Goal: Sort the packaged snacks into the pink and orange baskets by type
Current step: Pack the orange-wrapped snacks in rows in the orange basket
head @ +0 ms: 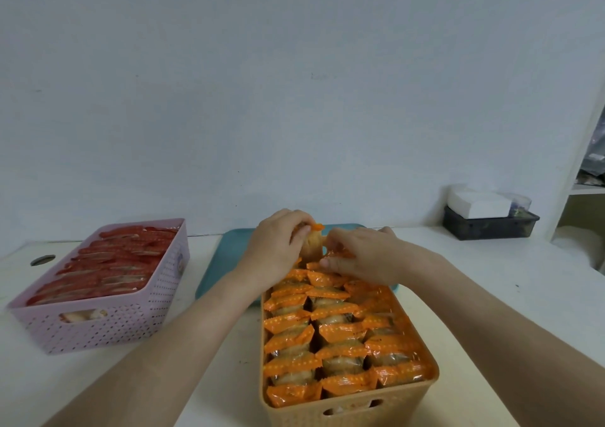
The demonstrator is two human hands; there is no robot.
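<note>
Snack (pixel 312 245) in left hand (pixel 275 250) (right hand (pixel 360 256) perhaps too) above orange basket (pixel 422 394).

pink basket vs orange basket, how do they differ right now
The pink basket holds red-wrapped packs lying overlapped; the orange basket holds orange-wrapped packs standing in rows. The pink basket sits untouched at the left, angled; the orange basket is straight ahead, with the left hand and right hand gripping packs at its far end. Both are perforated plastic, nearly full, with a handle cutout, on the white table.
</note>
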